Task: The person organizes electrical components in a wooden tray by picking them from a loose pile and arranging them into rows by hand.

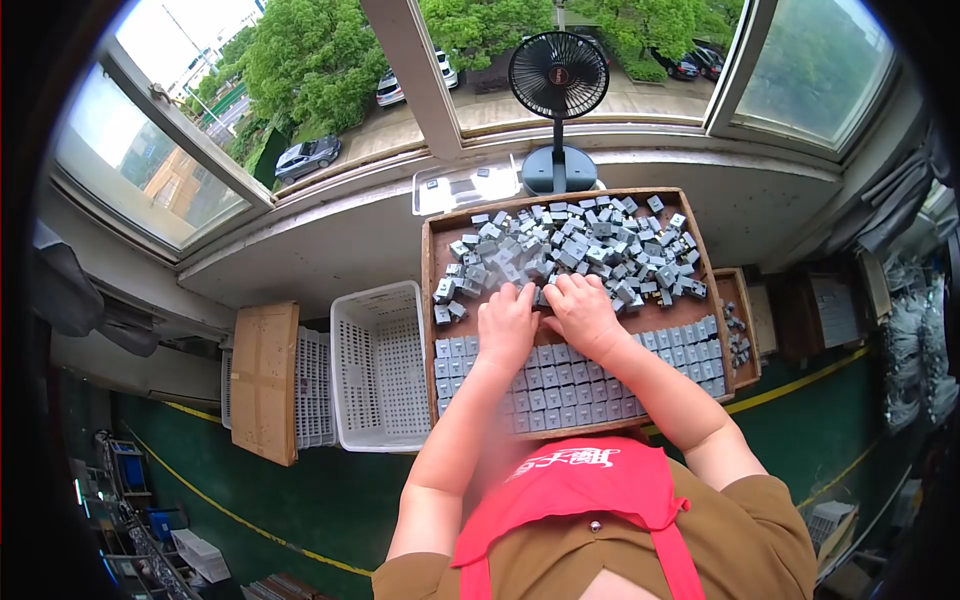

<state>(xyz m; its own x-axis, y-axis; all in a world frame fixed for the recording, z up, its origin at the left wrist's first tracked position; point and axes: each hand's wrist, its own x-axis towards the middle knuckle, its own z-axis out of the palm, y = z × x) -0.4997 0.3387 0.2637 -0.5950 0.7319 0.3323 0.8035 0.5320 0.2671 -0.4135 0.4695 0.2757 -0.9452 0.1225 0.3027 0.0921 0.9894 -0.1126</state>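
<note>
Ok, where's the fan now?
The fan stands near top centre in the head view, just beyond the wooden tray, right of the clear plastic tray.

Pretty bright daylight from the windows (815, 75) up top, sky (150, 48) blown out upper left. Fisheye bends the edges, corners go black, hazy smudge mid-frame, floor (320, 495) lower left kinda dim.

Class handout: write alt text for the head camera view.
The left hand and right hand work close together over a wooden tray, between a jumbled pile of small grey parts and neat rows. A black fan stands beyond.
</note>
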